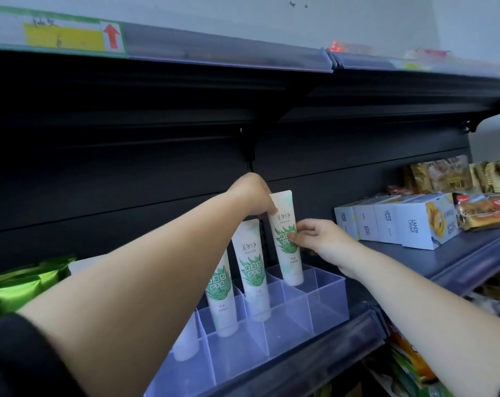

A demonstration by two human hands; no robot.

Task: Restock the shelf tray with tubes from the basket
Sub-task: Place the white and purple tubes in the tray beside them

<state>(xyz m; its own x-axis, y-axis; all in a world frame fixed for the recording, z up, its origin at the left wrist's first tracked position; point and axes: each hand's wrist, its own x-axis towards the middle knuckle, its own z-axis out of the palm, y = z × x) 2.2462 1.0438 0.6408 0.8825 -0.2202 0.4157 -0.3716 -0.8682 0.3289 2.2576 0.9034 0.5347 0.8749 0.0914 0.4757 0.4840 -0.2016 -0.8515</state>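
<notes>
Item: white tube [286,236] with green leaf print, upright, cap end down, its base at the rim of a compartment in the clear tray [326,302]. My left grip [253,196] grasps its upper edge from the left, fingers curled over the crimped top; my right grip [314,239] pinches its printed middle from the right, thumb and fingertips on the label.

Tray: clear plastic with upright dividers, sitting on the dark shelf [432,262].

Stock in tray: second tube [251,270] just left of the held one, standing in its compartment and leaning back; third tube [220,299] further left, partly hidden behind my left forearm; a fourth, pale tube end [185,345] shows lower left through the plastic. The compartment at the tray's right end holds nothing.

Adjacent stock: white cartons [397,222] on the shelf to the right, well apart from the tray; wrapped snack packets [477,213] beyond them; green foil bags [22,282] at far left.
</notes>
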